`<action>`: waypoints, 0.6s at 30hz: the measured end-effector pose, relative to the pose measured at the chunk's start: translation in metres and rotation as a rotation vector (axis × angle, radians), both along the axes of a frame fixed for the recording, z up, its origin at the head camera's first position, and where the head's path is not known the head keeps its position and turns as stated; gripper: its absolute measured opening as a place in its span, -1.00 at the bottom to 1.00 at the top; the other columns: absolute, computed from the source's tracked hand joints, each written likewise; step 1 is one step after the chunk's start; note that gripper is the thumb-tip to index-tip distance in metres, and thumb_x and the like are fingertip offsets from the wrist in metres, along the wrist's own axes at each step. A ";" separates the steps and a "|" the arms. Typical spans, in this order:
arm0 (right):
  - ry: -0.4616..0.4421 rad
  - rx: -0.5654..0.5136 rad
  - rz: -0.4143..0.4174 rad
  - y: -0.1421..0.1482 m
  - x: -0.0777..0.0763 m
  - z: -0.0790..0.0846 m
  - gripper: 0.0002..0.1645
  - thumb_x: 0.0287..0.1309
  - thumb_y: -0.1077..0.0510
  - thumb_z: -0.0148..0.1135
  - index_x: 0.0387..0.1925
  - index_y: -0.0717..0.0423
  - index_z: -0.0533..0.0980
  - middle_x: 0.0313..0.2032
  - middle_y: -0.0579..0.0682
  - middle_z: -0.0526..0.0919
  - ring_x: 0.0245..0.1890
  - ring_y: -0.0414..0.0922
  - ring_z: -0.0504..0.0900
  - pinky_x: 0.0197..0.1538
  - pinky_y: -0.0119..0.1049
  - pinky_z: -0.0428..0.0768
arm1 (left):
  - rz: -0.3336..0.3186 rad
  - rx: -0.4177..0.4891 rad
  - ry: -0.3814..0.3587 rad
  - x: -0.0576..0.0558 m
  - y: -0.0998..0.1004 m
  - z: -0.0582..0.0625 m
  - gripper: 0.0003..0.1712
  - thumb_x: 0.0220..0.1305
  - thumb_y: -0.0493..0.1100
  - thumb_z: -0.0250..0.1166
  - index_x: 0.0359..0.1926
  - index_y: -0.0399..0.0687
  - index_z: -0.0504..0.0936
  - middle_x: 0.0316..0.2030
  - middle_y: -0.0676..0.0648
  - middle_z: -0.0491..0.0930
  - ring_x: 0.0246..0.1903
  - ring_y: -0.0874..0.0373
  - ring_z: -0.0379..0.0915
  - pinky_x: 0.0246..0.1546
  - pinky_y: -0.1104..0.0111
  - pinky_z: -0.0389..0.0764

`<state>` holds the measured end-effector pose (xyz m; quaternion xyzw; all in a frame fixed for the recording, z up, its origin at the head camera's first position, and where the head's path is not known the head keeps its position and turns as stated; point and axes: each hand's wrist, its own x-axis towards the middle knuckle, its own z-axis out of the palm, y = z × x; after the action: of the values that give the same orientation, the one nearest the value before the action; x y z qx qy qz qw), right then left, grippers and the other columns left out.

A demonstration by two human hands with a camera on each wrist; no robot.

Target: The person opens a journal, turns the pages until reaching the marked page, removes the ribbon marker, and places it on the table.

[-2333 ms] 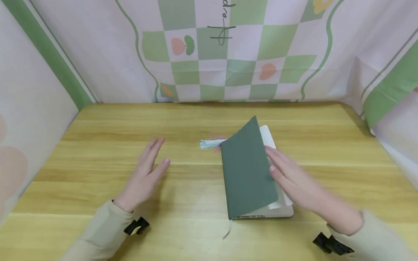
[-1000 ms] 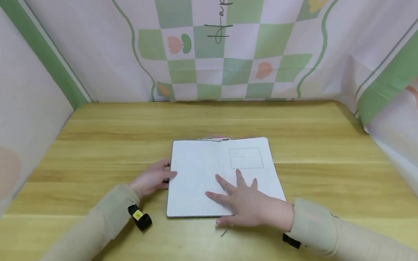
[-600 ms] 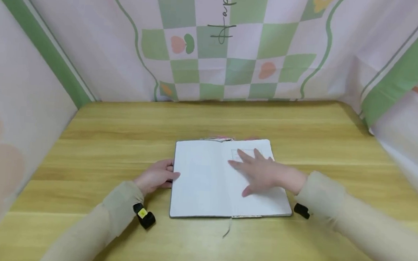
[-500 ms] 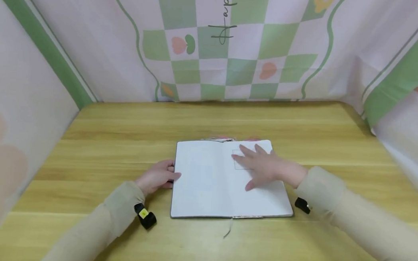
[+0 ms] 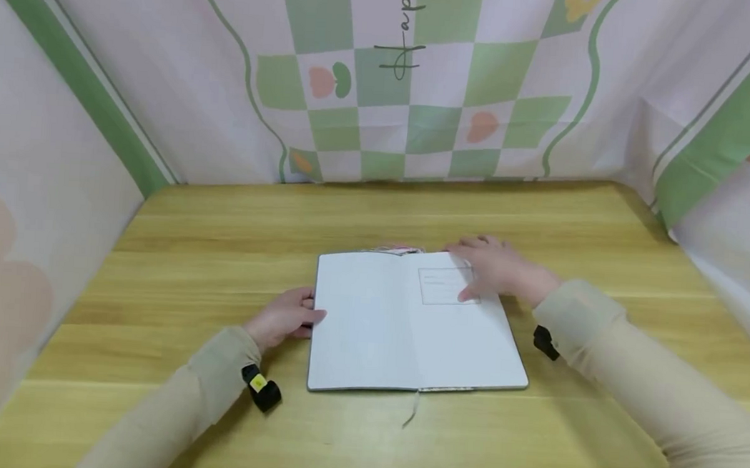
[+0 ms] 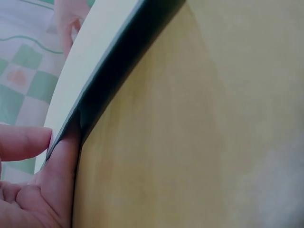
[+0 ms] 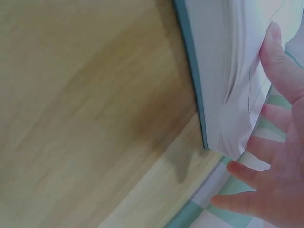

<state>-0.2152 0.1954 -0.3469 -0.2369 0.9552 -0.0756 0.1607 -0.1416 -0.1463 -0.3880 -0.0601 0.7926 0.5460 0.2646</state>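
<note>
A notebook (image 5: 363, 326) lies open on the wooden table, showing white pages and a dark green cover edge (image 7: 190, 71). Its right page has a printed box (image 5: 439, 288) near the top. My left hand (image 5: 282, 318) pinches the left edge, thumb on the page and fingers under the cover, as the left wrist view shows too. Over the far right corner is my right hand (image 5: 492, 266). Its thumb (image 7: 275, 57) touches the page by the box, and its other fingers reach spread past the far edge.
A tassel (image 5: 400, 250) sticks out behind the notebook's far edge, and a thin ribbon (image 5: 412, 412) hangs from the near end of the spine. A checked cloth curtain (image 5: 382, 120) stands along the table's back edge, with more cloth at both sides.
The notebook's green cover has been turned over to the left, and my left hand has taken hold of its edge. My right hand has slid from the page's middle to its far right corner.
</note>
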 end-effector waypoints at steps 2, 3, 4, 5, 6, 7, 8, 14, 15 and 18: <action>0.000 0.004 -0.006 0.000 0.000 0.000 0.08 -0.12 -0.08 0.48 0.39 0.12 0.17 0.38 0.34 0.09 0.34 0.42 -0.03 0.24 0.43 -0.05 | 0.003 0.010 -0.009 0.000 0.000 0.001 -0.64 0.35 -0.30 0.10 0.14 -0.30 0.38 -0.10 -0.15 0.55 -0.23 0.17 0.46 -0.26 0.38 0.56; 0.001 0.004 -0.009 -0.001 0.000 0.000 0.07 -0.12 -0.07 0.48 0.39 0.12 0.17 0.38 0.34 0.10 0.34 0.41 -0.03 0.25 0.42 -0.05 | 0.003 0.016 -0.014 0.000 0.000 0.001 -0.64 0.35 -0.31 0.10 0.15 -0.30 0.38 -0.08 -0.17 0.56 -0.23 0.16 0.46 -0.25 0.38 0.56; 0.003 0.003 -0.012 -0.002 0.001 0.000 0.07 -0.11 -0.06 0.48 0.39 0.13 0.17 0.38 0.34 0.11 0.34 0.41 -0.03 0.26 0.41 -0.05 | 0.004 0.022 -0.020 0.000 0.000 0.001 -0.63 0.36 -0.31 0.09 0.16 -0.30 0.37 -0.06 -0.18 0.56 -0.22 0.16 0.47 -0.24 0.38 0.56; 0.006 0.002 -0.015 -0.002 0.002 0.000 0.06 -0.12 -0.04 0.48 0.38 0.14 0.18 0.37 0.34 0.12 0.34 0.40 -0.02 0.27 0.40 -0.05 | 0.004 0.024 -0.022 0.000 0.000 0.001 -0.62 0.36 -0.31 0.09 0.17 -0.29 0.37 -0.04 -0.19 0.56 -0.22 0.16 0.47 -0.24 0.38 0.55; 0.015 0.002 -0.016 -0.004 0.003 0.000 0.06 -0.12 -0.03 0.49 0.37 0.16 0.19 0.36 0.34 0.14 0.34 0.40 0.00 0.28 0.38 -0.03 | 0.004 0.025 -0.024 0.000 -0.001 0.002 -0.62 0.36 -0.31 0.09 0.17 -0.29 0.36 -0.03 -0.19 0.56 -0.22 0.16 0.47 -0.24 0.38 0.55; 0.026 0.003 -0.016 -0.005 0.004 0.000 0.06 -0.13 -0.02 0.49 0.37 0.17 0.19 0.35 0.34 0.16 0.33 0.40 0.02 0.28 0.37 -0.01 | 0.003 0.026 -0.025 0.001 -0.001 0.002 -0.62 0.36 -0.31 0.09 0.17 -0.29 0.36 -0.02 -0.19 0.55 -0.22 0.16 0.47 -0.24 0.38 0.55; 0.037 0.007 -0.015 -0.006 0.006 0.000 0.05 -0.13 -0.02 0.49 0.36 0.19 0.19 0.34 0.34 0.18 0.32 0.39 0.04 0.28 0.36 0.02 | 0.004 0.027 -0.026 0.001 -0.001 0.002 -0.62 0.36 -0.31 0.08 0.17 -0.28 0.36 -0.02 -0.19 0.55 -0.22 0.16 0.47 -0.24 0.38 0.54; 0.124 0.054 -0.008 -0.008 0.013 -0.002 0.06 -0.13 -0.03 0.48 0.35 0.26 0.19 0.31 0.32 0.25 0.29 0.34 0.13 0.28 0.30 0.12 | 0.008 0.025 -0.025 0.000 0.000 0.002 -0.64 0.36 -0.30 0.09 0.15 -0.27 0.37 -0.10 -0.14 0.55 -0.25 0.17 0.44 -0.28 0.40 0.53; 0.134 0.057 -0.007 -0.008 0.014 -0.003 0.06 -0.13 -0.04 0.48 0.35 0.26 0.19 0.31 0.32 0.26 0.29 0.34 0.13 0.28 0.30 0.12 | 0.008 0.027 -0.026 0.000 0.000 0.002 -0.65 0.36 -0.30 0.09 0.14 -0.27 0.37 -0.12 -0.13 0.54 -0.25 0.18 0.43 -0.28 0.41 0.53; 0.171 0.055 0.005 -0.007 0.017 -0.002 0.05 -0.14 -0.03 0.48 0.33 0.28 0.21 0.29 0.33 0.28 0.29 0.35 0.13 0.28 0.30 0.11 | 0.018 0.033 -0.030 -0.001 0.000 0.000 -0.64 0.36 -0.31 0.09 0.15 -0.26 0.37 -0.14 -0.11 0.54 -0.27 0.18 0.43 -0.30 0.42 0.52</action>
<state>-0.1986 0.1884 -0.3490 -0.2406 0.9664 -0.0286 0.0854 -0.1427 -0.1460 -0.3878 -0.0711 0.7789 0.5604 0.2726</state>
